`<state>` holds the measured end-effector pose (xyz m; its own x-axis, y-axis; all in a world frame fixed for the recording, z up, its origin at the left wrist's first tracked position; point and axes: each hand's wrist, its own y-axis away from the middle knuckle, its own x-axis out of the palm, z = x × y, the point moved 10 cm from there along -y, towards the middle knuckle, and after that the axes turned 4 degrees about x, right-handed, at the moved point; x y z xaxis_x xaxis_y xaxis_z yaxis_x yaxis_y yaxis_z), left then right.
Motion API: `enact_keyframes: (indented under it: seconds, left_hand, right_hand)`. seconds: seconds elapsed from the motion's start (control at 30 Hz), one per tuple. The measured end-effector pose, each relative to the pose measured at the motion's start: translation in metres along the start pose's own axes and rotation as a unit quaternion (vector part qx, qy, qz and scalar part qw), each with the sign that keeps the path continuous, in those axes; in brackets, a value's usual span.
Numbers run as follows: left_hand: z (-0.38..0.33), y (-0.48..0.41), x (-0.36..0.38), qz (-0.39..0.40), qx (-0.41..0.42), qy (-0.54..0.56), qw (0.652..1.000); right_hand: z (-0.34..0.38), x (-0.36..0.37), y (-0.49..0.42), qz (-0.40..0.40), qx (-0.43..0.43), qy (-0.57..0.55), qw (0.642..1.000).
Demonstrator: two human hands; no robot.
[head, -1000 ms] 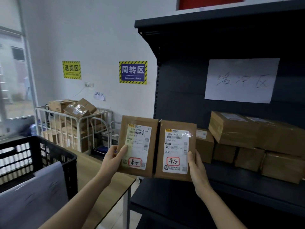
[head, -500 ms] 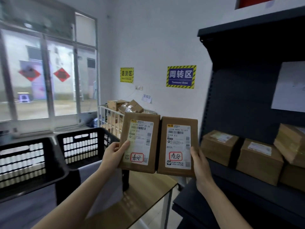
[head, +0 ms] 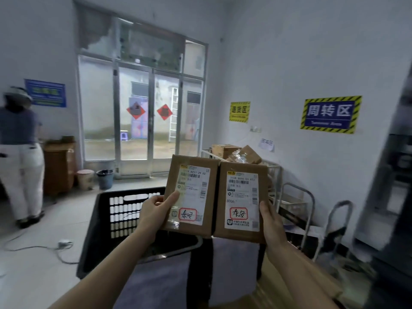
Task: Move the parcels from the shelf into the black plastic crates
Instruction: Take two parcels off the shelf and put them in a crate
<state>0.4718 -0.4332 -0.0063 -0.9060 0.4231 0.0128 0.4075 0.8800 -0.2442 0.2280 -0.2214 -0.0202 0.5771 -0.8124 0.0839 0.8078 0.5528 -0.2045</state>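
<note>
My left hand (head: pixel 156 212) grips a flat brown parcel (head: pixel 191 184) by its lower left edge, thumb across the white label. My right hand (head: pixel 270 221) grips a second brown parcel (head: pixel 243 235) of the same kind by its lower right edge. Both parcels stand upright side by side, labels facing me, held up over a black plastic crate (head: pixel 102 224). White paper sheets hang on the crates' near sides. A second black crate's front wall (head: pixel 198 264) shows dark below the parcels. The dark shelf (head: pixel 396 197) is a blurred strip at the right edge.
A person (head: pixel 20 152) stands at the far left beside a brown cabinet (head: pixel 59 168). Two bins (head: pixel 95 179) sit by the glass doors. A white wire cage with cardboard boxes (head: pixel 236 152) and metal trolley handles (head: pixel 312 210) stand along the right wall. A cable (head: pixel 44 248) lies on the floor.
The view has swung left, away from the shelf toward the crates and the glass doors. Both hands still hold the two parcels upright, side by side.
</note>
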Motion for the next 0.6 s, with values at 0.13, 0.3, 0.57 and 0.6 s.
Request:
enact_keyframes:
  seconds: [0.13,0.3,0.57,0.6]
  left_hand:
    - [0.007,-0.031,-0.067,-0.023,0.009,-0.002,1.000]
    - [0.023,-0.057,-0.133,-0.052,0.020,0.012,0.998]
    - [0.057,-0.101,-0.184,-0.100,0.010,0.000,0.995]
    - [0.063,-0.107,-0.187,-0.109,0.004,-0.006,0.994]
  right_hand:
    - [-0.007,0.081,-0.013,0.035,0.000,-0.003,0.999]
    - [-0.020,0.167,-0.028,0.085,0.005,-0.029,0.996]
    - [-0.049,0.258,-0.062,0.141,0.042,-0.034,0.989]
    - [-0.055,0.265,-0.069,0.144,0.045,-0.027,0.988]
